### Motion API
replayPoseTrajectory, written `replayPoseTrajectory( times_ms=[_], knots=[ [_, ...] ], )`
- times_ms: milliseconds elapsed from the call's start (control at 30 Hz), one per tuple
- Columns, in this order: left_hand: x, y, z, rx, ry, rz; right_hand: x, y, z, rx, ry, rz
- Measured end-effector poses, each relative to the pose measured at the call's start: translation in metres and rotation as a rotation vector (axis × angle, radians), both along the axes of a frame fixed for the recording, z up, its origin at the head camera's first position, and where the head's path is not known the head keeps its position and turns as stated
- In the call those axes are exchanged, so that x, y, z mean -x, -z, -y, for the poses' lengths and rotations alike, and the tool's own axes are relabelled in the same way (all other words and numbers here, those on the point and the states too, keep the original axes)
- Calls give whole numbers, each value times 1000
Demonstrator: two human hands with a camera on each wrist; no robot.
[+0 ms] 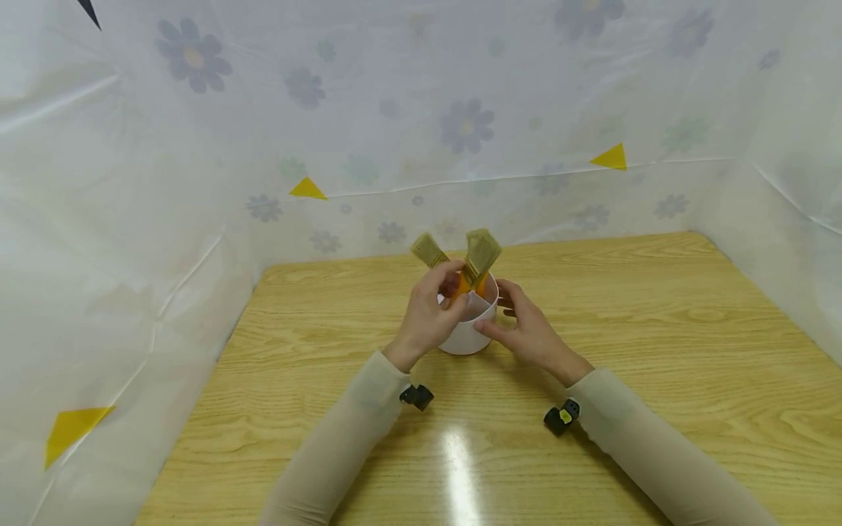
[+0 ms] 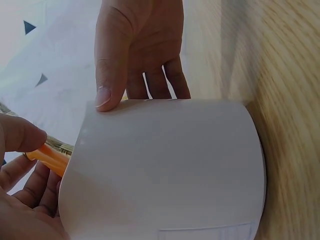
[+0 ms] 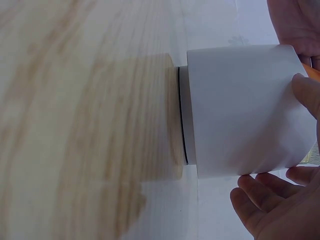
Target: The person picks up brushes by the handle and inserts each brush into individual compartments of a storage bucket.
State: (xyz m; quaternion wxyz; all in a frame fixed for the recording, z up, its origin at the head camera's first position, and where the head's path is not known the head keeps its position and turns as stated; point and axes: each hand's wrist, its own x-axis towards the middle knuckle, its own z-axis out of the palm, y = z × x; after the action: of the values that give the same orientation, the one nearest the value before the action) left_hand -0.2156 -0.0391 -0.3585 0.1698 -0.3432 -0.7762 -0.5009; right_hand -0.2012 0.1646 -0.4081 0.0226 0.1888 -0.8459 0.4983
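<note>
My left grip (image 1: 430,310) pinches orange paintbrush (image 1: 475,267) above white holder (image 1: 465,332); right grip (image 1: 526,329) clasps holder rim. Risk: sideways tug tips holder on bench (image 1: 658,351).

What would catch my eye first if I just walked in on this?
Two paintbrushes with orange handles stick up out of a white cup in the middle of the wooden table. The left hand pinches one brush handle, and the right hand holds the cup's rim. Flowered plastic sheeting walls it in.
</note>
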Motion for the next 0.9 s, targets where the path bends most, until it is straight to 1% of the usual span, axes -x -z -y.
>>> replayPoseTrajectory(
  times_ms=[233,533,633,767,900],
  knots=[
    [0,2,0,-9,-1,-1,0,-1,0,6,-2,-1],
    [1,5,-4,-62,-4,4,0,0,1,15,-6,-2],
    [2,6,-3,-63,-2,4,0,0,1,14,-8,-2],
    [1,4,-1,-47,-12,2,0,1,0,10,-5,-3],
    [1,4,0,-27,-27,-23,1,1,0,13,-4,-3]
  ],
)
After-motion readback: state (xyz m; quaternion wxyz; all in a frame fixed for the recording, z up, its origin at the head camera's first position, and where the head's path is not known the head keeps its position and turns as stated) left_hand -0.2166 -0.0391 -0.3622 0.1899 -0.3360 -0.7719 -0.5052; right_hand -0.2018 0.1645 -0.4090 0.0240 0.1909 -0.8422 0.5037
